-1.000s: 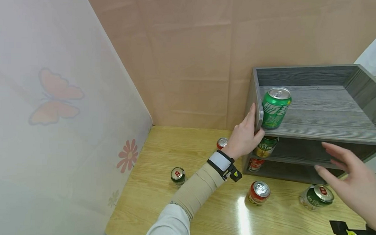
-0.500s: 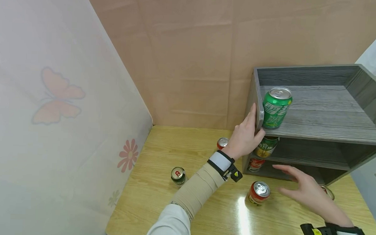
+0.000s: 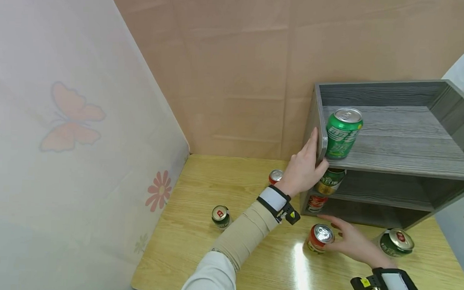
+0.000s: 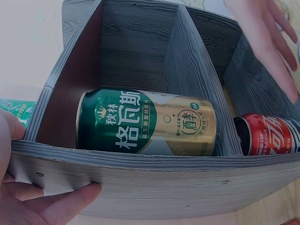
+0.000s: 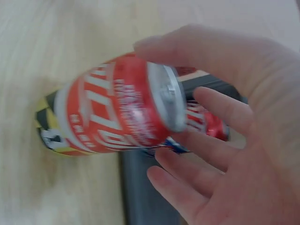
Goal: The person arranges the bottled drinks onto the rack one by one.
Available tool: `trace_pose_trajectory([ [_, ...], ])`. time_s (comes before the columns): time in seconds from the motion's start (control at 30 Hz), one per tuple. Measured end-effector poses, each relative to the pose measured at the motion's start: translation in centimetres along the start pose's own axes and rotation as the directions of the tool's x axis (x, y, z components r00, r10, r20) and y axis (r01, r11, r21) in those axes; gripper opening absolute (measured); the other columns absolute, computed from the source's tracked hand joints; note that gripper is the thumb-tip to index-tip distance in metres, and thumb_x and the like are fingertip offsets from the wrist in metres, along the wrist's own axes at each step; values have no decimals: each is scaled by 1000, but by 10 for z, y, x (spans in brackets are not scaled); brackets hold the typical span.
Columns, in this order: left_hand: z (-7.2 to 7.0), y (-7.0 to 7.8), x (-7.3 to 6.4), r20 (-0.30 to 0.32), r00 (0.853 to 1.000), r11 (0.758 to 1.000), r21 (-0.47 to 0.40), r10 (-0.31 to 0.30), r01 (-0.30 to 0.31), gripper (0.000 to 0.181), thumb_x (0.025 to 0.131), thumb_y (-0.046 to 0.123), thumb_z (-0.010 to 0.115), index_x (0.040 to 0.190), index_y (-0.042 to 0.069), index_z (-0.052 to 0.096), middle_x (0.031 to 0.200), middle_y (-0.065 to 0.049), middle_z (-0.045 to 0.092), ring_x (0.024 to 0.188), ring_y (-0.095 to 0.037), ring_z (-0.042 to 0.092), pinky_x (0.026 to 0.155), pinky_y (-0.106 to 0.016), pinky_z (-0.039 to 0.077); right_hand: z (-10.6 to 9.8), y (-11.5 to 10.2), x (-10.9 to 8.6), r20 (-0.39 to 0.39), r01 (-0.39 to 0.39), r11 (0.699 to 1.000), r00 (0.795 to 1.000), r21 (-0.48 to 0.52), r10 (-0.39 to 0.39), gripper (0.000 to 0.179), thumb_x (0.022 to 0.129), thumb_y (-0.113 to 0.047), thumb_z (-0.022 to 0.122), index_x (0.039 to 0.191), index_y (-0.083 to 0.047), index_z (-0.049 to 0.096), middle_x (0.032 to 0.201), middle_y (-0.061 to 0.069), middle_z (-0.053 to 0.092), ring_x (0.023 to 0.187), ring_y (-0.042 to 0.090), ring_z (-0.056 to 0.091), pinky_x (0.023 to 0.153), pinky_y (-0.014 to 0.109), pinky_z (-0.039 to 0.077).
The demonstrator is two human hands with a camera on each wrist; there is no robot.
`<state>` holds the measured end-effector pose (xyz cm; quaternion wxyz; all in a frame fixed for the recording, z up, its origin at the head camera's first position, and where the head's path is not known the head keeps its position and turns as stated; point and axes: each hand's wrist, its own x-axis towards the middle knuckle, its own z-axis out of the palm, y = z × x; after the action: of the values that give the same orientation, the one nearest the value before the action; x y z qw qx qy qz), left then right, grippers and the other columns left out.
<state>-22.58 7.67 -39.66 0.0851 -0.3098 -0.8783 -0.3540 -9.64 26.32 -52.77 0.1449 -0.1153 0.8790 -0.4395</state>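
Note:
My left hand (image 3: 302,171) holds the left side panel of a grey wooden shelf (image 3: 393,133), fingers along the outside and thumb at the front edge. Beside it on the top board stands a green soda can (image 3: 343,136). On the level below is a green-and-gold drink can (image 4: 145,122), and a red cola can (image 4: 272,136) occupies the bottom level. My right hand (image 3: 353,243) reaches around another red can (image 5: 112,105) on the table in front of the shelf, thumb and fingers spread on either side of its top. Firm contact cannot be made out.
A green-topped can (image 3: 397,242) stands on the wooden table (image 3: 215,178) right of my right hand. Farther left are a dark green can (image 3: 221,217) and a red can (image 3: 275,176), partly behind my left wrist. A patterned sheet (image 3: 81,178) borders the left side.
My right hand has moved left and down from in front of the shelf's right side, past the green-topped can, to the red can. The left hand keeps its place on the panel.

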Motion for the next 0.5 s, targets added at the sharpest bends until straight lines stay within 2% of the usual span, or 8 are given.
trace_pose_trajectory([
  [0.13, 0, 0, 0, -1, 1000, 1000, -8, 2, -2, 85, 102, 25, 54, 164, 14, -5, 165, -5, 25, 85, -15, 69, 55, -17, 47, 9, 11, 5, -9, 10, 1000, 1000, 24, -9, 93, 76, -21, 89, 151, 3, 41, 143, 35, 46, 122, 62, 46, 85, 63, 51],
  [0.27, 0, -1, 1, -3, 1000, 1000, -10, 5, -5, 85, 102, 25, 53, 164, 15, -4, 165, -4, 25, 88, -15, 69, 57, -16, 47, 15, 19, 8, -15, 9, 998, 1000, 60, -8, 98, 75, -17, 90, 152, 7, 34, 141, 36, 46, 118, 53, 53, 82, 52, 53],
  [0.33, 0, -1, 0, -4, 1000, 1000, -9, 7, -7, 85, 102, 25, 53, 164, 14, -5, 165, -5, 25, 87, -15, 69, 57, -17, 47, 18, 23, 8, -9, 3, 996, 1000, 91, -3, 97, 75, -15, 89, 152, 8, 34, 139, 35, 48, 116, 49, 56, 79, 45, 54],
  [0.5, 0, 0, 0, 0, 1000, 1000, -14, 6, -6, 85, 102, 25, 53, 164, 15, -5, 166, -5, 24, 83, -14, 68, 52, -16, 46, 23, 30, 9, 2, -18, 986, 1000, 168, 18, 89, 78, -14, 89, 150, 7, 41, 135, 30, 54, 115, 43, 59, 79, 42, 54],
])
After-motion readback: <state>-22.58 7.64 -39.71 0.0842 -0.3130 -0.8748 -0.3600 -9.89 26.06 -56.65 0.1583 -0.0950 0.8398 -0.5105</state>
